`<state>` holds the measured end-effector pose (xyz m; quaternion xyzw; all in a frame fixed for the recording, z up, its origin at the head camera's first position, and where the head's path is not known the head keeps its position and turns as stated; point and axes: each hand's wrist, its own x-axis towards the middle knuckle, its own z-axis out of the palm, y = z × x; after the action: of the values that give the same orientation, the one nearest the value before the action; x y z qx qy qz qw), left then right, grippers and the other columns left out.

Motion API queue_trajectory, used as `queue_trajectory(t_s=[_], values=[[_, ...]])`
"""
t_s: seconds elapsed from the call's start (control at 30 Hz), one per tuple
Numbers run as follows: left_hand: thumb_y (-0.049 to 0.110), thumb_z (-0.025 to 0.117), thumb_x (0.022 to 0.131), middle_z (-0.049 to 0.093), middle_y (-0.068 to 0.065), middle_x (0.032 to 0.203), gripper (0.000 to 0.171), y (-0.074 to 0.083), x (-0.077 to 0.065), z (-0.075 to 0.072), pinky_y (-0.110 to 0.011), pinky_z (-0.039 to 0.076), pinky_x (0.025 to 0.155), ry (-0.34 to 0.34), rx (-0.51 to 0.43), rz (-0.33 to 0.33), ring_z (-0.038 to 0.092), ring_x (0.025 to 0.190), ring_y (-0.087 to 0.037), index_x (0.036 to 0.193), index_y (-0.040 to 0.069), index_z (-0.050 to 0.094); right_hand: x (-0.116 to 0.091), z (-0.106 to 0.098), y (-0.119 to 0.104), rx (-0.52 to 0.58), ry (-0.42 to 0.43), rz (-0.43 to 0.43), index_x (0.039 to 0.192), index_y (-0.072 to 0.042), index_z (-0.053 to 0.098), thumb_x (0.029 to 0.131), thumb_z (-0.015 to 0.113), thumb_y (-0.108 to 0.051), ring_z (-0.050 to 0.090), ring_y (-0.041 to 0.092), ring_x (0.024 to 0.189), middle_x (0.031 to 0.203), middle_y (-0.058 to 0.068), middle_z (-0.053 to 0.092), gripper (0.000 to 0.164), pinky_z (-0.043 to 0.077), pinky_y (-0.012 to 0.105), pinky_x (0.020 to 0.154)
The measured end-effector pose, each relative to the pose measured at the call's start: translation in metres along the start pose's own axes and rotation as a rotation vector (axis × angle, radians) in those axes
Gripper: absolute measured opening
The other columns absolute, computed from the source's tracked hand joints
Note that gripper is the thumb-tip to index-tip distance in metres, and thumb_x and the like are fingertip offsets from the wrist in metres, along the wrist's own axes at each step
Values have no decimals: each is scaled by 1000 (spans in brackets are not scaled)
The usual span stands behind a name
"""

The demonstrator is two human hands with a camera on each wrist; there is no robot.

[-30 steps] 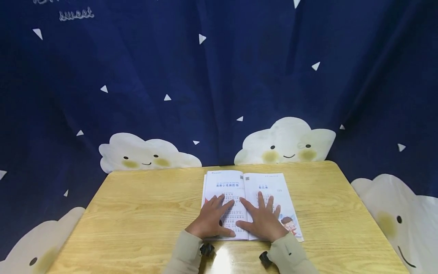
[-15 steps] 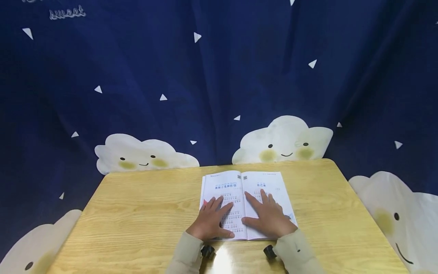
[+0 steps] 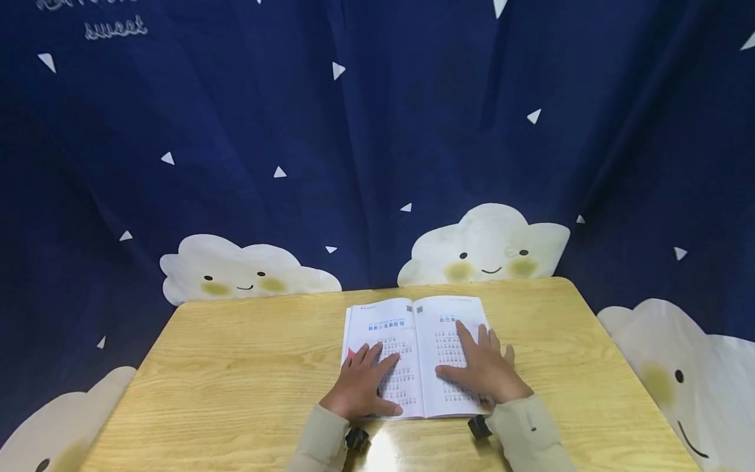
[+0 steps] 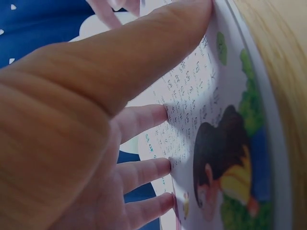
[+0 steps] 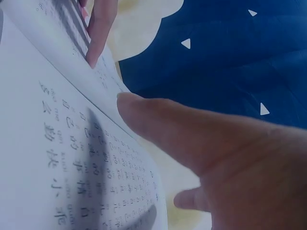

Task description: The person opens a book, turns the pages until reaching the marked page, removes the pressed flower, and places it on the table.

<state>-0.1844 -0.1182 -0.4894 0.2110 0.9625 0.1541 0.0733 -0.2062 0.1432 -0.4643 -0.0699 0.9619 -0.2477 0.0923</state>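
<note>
An open book (image 3: 429,347) with printed text lies on the wooden table (image 3: 253,367). My left hand (image 3: 361,385) rests on the left page, fingers spread. In the left wrist view its fingertips touch the page (image 4: 192,96), beside a drawing of a dark-haired figure (image 4: 223,153). Over the outer half of the right page is my right hand (image 3: 486,368), fingers spread and part of the page's lower right corner hidden beneath it. In the right wrist view the right thumb (image 5: 163,124) extends above the printed lines (image 5: 96,163); whether it touches the paper I cannot tell.
Behind the table hangs a dark blue curtain (image 3: 377,131) with white triangles and smiling clouds (image 3: 489,246). Black wrist devices (image 3: 356,439) sit at both cuffs, near the book's lower edge. Bare wood extends on both sides of the book.
My right hand has slid rightward from the book's centre fold toward the right page's outer edge, uncovering more text. My left hand stays in place on the left page.
</note>
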Motion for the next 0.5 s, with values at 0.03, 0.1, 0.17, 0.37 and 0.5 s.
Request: queue_trajectory(t_s=[0.03, 0.1, 0.17, 0.37, 0.5], values=[[63, 77, 67, 32, -17, 152, 96, 0, -1, 0, -64, 27, 104, -3, -3, -3, 27, 138, -44, 147, 21, 42, 0, 1, 0, -5, -5, 11, 154, -7, 21, 76, 69, -63, 6, 57, 138, 151, 39, 10, 107, 2, 76, 101], [63, 77, 67, 31, -16, 153, 96, 0, -1, 1, -64, 27, 104, -6, -4, -6, 27, 138, -44, 147, 22, 42, 0, 1, 0, -5, -12, 30, 154, -6, 20, 74, 69, -65, 6, 57, 138, 150, 40, 11, 110, 1, 76, 101], [63, 76, 68, 31, -15, 153, 96, -1, -1, 1, -64, 26, 105, -4, 5, -9, 26, 139, -43, 147, 22, 42, 0, 2, 1, -5, -14, 39, 154, -5, 19, 74, 69, -66, 7, 58, 138, 149, 41, 11, 112, -1, 76, 101], [64, 76, 68, 31, -14, 153, 96, -2, 0, 3, -63, 25, 106, 8, 26, -10, 26, 139, -42, 148, 24, 41, 4, 3, 3, 6, -32, 52, 154, -4, 17, 74, 67, -68, 8, 57, 138, 150, 39, 14, 114, -2, 76, 100], [64, 76, 67, 31, -14, 153, 96, -1, 0, 1, -63, 25, 106, 3, 13, -12, 26, 139, -42, 148, 24, 41, 7, 5, 6, 6, -45, 54, 154, -4, 17, 74, 67, -69, 9, 57, 137, 150, 39, 15, 115, 0, 77, 99]])
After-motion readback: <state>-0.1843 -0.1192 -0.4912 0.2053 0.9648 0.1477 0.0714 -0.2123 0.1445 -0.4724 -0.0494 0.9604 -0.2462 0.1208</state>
